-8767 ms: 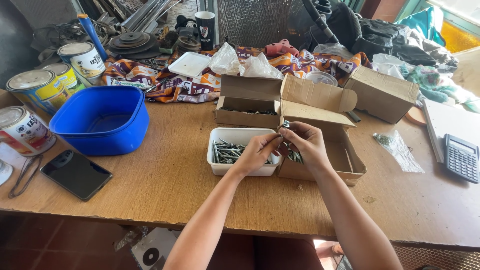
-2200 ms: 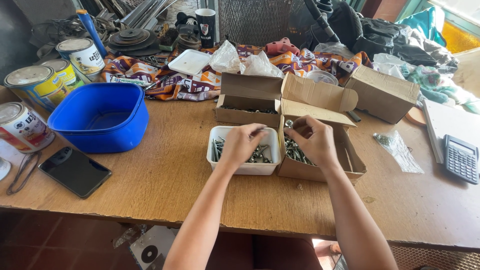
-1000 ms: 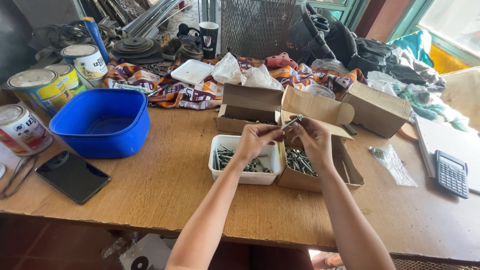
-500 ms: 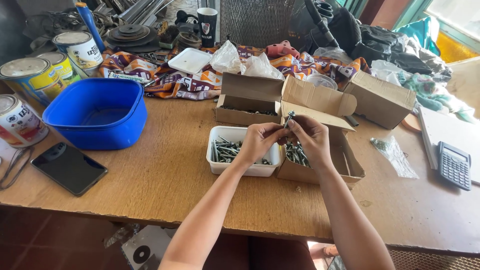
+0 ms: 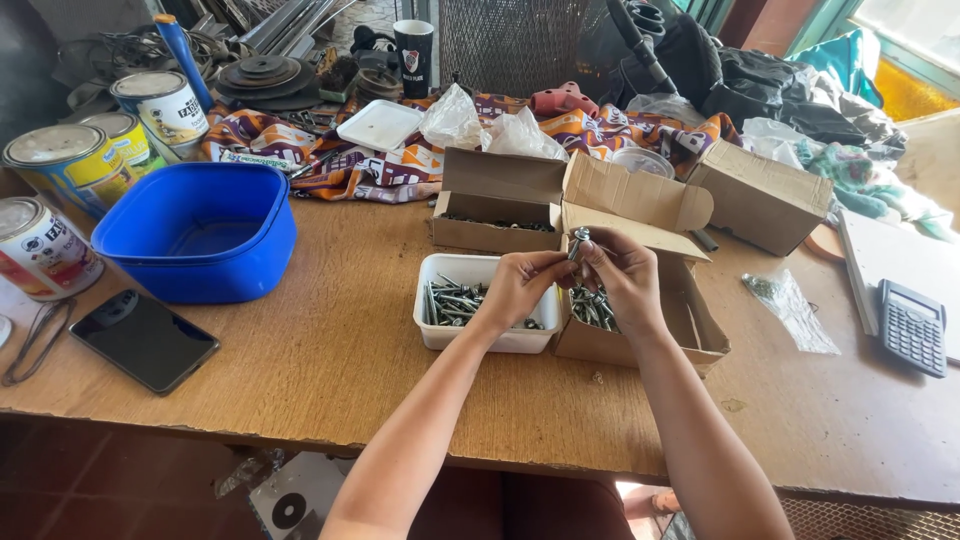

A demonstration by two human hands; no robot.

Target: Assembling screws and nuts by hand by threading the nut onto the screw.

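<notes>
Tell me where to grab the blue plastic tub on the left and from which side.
Take the blue tub by its rolled rim, probably from above at two opposite sides. It stands upright and open, and the walls slope inward toward the base, so only the rim offers purchase. The phone lies close in front; come in from the sides.

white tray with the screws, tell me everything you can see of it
The white tray is a small, shallow rectangular tub, plastic by its look, with rounded corners and no lid. It sits flat on the wooden table, its right side close against an open cardboard box and another box behind it. Loose silvery metal screws or bolts lie jumbled inside. The left hand hovers over its right half, hiding that part.
</notes>
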